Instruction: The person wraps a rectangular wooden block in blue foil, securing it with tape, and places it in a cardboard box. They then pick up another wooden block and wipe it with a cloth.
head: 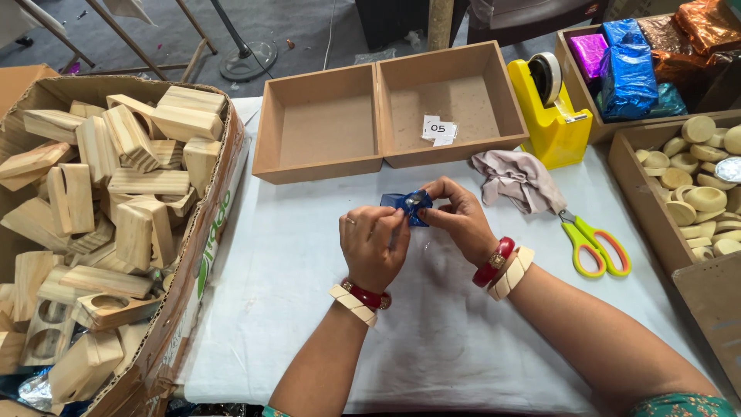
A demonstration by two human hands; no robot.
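Two bare forearms come up from the bottom edge of the frame, each wrist wearing red and cream bangles. The left hand (373, 245) and right hand (461, 220) meet at the centre of the frame, fingers of both curled and pinched on a small piece of shiny blue foil (409, 205) wrapped about something little, held just above the table.

The table (432, 340) is covered with a pale, creased cloth. Beyond its far edge, at the top of the frame, lies a grey floor with a round stand base (248, 60).

Right of the hands lie scissors (593, 244) with green and orange handles, and just above them a crumpled grey rag (517, 177). Behind the rag stands a yellow tape dispenser (549, 112).

At the left edge, a large cardboard box (202, 255) holds a heap of pale wooden blocks (123, 185). At the right edge, a wooden tray (641, 202) holds round cream-coloured pieces (695, 197). Above centre sit two shallow brown wooden boxes (380, 108) side by side; the right one has a small paper slip (438, 130) inside. In the upper right corner, another box holds blue, purple and copper foil sheets (641, 66).
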